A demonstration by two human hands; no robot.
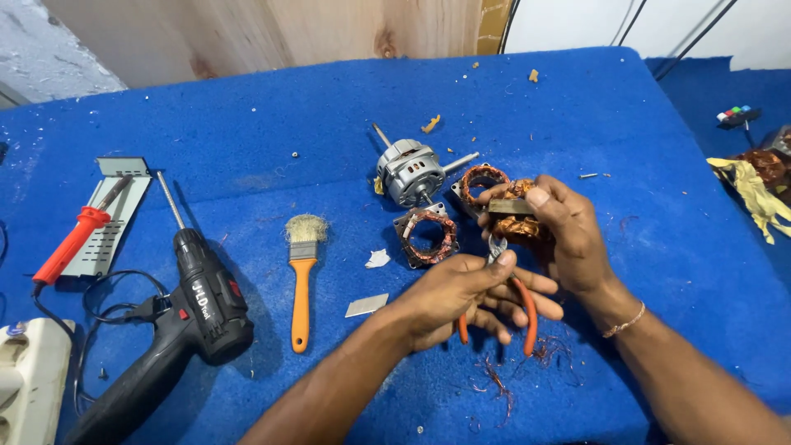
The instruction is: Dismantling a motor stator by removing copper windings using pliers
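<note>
View from above of a desk (247, 124) covered in blue cloth. Right of centre, the right hand (568, 235) holds a motor stator wound with copper wire (517, 221), its fingers closed around the metal frame with the thumb pressed on top. Just below it, the left hand (470, 297) grips a pair of orange-handled pliers (519, 309); its fingers are wrapped around the handles, and the steel tip of the tool meets the lower edge of the held stator. Loose copper strands (494, 379) lie on the cloth beneath the hands.

Directly left of the held stator, a second stator (426, 237) lies flat, and a third (478, 181) rests just behind it. A grey motor housing with shafts (409, 170) stands at centre, touching or nearly touching both. Further left lie an orange-handled brush (302, 276), a black cordless drill (185, 321), and, in the left of the frame, a red soldering iron (78, 235) resting on a perforated grey metal plate (111, 214). A white power strip (29, 375) sits at the lower left edge. A small metal strip (367, 306) lies between the brush and the left hand.
</note>
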